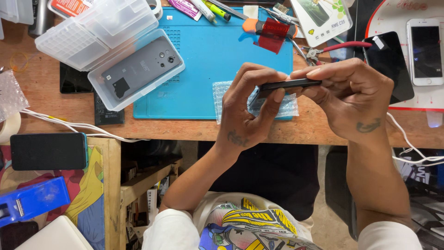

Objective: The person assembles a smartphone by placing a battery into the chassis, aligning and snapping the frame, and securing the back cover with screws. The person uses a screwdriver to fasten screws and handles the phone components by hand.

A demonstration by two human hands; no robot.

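Both my hands hold a thin black phone [287,84] edge-on above the front of a blue work mat [217,55]. My left hand [249,109] pinches its left end with thumb and fingers. My right hand [351,97] grips its right end from above. Under the phone lies a piece of clear bubble wrap [226,95] on the mat. A grey phone back cover [141,69] with camera holes rests in an open clear plastic box [104,44] at the mat's left.
Screwdrivers, tweezers and red-handled pliers [342,46] lie at the back. A white phone [425,51] and a dark screen [391,65] sit at the right. A black phone [48,151] and a blue tool [32,200] rest on the lower left shelf. White cables [74,125] cross the desk edge.
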